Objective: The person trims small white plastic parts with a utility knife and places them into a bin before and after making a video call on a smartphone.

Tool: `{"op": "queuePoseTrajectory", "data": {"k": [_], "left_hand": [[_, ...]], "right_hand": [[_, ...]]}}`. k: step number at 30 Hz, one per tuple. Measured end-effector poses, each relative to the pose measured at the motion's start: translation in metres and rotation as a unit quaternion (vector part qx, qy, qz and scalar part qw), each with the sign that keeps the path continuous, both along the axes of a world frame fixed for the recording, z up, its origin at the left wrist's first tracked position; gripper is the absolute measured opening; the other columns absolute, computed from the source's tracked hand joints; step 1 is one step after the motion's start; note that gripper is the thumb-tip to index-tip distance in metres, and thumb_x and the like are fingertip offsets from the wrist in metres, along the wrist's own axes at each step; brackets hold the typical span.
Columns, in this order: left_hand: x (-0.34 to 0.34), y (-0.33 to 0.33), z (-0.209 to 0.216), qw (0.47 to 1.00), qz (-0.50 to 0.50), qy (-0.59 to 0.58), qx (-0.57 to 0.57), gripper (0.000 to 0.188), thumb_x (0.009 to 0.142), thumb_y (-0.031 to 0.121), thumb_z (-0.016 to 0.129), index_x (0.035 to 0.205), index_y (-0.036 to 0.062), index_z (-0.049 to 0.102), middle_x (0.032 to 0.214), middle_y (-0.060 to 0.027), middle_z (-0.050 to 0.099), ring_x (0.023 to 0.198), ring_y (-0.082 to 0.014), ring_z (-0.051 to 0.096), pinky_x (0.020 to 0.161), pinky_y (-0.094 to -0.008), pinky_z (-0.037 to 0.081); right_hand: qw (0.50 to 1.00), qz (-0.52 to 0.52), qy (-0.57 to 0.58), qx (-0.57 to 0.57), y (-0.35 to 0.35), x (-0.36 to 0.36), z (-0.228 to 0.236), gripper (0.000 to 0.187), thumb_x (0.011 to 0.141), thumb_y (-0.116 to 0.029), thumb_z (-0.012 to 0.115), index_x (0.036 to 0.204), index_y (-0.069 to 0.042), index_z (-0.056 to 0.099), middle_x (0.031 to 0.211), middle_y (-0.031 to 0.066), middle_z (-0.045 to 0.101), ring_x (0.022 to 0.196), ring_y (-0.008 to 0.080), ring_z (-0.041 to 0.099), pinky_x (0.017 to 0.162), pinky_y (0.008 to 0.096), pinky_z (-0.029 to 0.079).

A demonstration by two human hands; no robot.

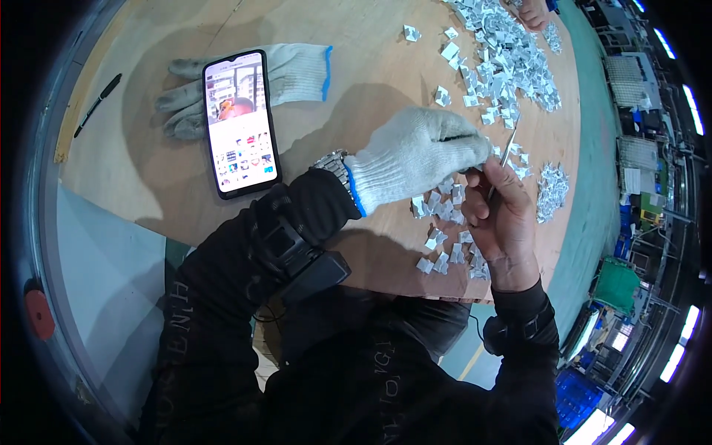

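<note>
My left hand [423, 154] wears a white knit glove with a blue cuff. Its fingertips are pinched together, and whatever they hold is hidden. Bare and curled, my right hand [504, 215] meets those fingertips. Between its thumb and fingers is a slim, pointed metal tool [509, 146], tip aimed away from me; its exact kind does not show. Small bent silver metal pieces [443, 205] lie beneath and around both hands. A larger heap of such metal pieces [512, 55] spreads over the far right of the wooden table [356, 81].
On the left, a lit phone [241, 133] rests on a second white glove [300, 73]. A black pen [98, 105] lies near the table's left edge. Another small pile of metal pieces [552, 193] sits near the right edge. Another person's hand [532, 13] is at the far heap.
</note>
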State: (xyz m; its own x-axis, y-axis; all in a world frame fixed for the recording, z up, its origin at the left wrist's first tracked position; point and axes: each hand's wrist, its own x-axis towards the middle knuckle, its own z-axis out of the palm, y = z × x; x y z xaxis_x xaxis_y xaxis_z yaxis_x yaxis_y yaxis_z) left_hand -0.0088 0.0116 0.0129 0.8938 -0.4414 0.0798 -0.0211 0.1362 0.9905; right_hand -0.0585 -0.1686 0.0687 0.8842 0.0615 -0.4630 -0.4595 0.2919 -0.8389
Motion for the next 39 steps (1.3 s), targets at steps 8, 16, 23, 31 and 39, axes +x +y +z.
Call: {"op": "queuePoseTrajectory", "data": {"k": [8, 16, 23, 31, 39], "left_hand": [[0.0, 0.005, 0.004, 0.995, -0.048, -0.046, 0.079, 0.037, 0.091, 0.041, 0.065, 0.103, 0.0071, 0.075, 0.093, -0.0108, 0.074, 0.083, -0.0216, 0.071, 0.078, -0.0343, 0.055], [0.0, 0.022, 0.022, 0.915, -0.252, -0.157, 0.273, 0.037, 0.087, 0.037, 0.067, 0.099, 0.0034, 0.075, 0.091, -0.0139, 0.073, 0.082, -0.0253, 0.07, 0.077, -0.0384, 0.056], [-0.006, 0.011, 0.029, 0.842, -0.314, -0.206, 0.387, 0.027, 0.085, 0.028, 0.066, 0.094, 0.0042, 0.076, 0.089, -0.013, 0.072, 0.083, -0.0259, 0.07, 0.079, -0.0382, 0.056], [-0.008, 0.005, 0.023, 0.847, -0.308, -0.153, 0.404, 0.024, 0.085, 0.025, 0.066, 0.094, 0.005, 0.076, 0.089, -0.013, 0.073, 0.083, -0.0245, 0.07, 0.08, -0.0365, 0.056], [-0.004, 0.009, 0.028, 0.904, -0.229, -0.146, 0.33, 0.027, 0.091, 0.025, 0.062, 0.1, 0.0025, 0.074, 0.091, -0.0125, 0.073, 0.086, -0.0238, 0.069, 0.082, -0.0336, 0.053]], "right_hand": [[0.993, -0.005, 0.003, -0.117, -0.015, -0.019, 0.002, 0.01, 0.097, -0.008, 0.062, 0.105, -0.003, 0.065, 0.082, 0.0019, 0.063, 0.053, 0.0053, 0.045, 0.047, 0.0197, 0.032], [0.96, -0.062, -0.057, -0.267, -0.093, -0.059, -0.012, 0.015, 0.097, -0.008, 0.063, 0.109, 0.001, 0.065, 0.081, 0.0, 0.061, 0.052, 0.0033, 0.042, 0.045, 0.0191, 0.029], [0.89, -0.105, -0.048, -0.441, -0.159, -0.098, -0.033, 0.019, 0.099, -0.012, 0.063, 0.111, 0.002, 0.067, 0.082, 0.0002, 0.062, 0.054, 0.0028, 0.045, 0.049, 0.019, 0.033], [0.784, -0.033, -0.099, -0.612, -0.205, -0.129, -0.061, 0.023, 0.099, -0.013, 0.063, 0.114, 0.003, 0.067, 0.087, 0.0007, 0.063, 0.068, 0.0066, 0.053, 0.061, 0.0227, 0.044], [0.786, -0.018, -0.129, -0.604, -0.193, -0.128, -0.059, 0.024, 0.094, -0.007, 0.066, 0.117, 0.001, 0.068, 0.098, 0.0055, 0.065, 0.082, 0.0096, 0.057, 0.073, 0.0248, 0.048]]}}
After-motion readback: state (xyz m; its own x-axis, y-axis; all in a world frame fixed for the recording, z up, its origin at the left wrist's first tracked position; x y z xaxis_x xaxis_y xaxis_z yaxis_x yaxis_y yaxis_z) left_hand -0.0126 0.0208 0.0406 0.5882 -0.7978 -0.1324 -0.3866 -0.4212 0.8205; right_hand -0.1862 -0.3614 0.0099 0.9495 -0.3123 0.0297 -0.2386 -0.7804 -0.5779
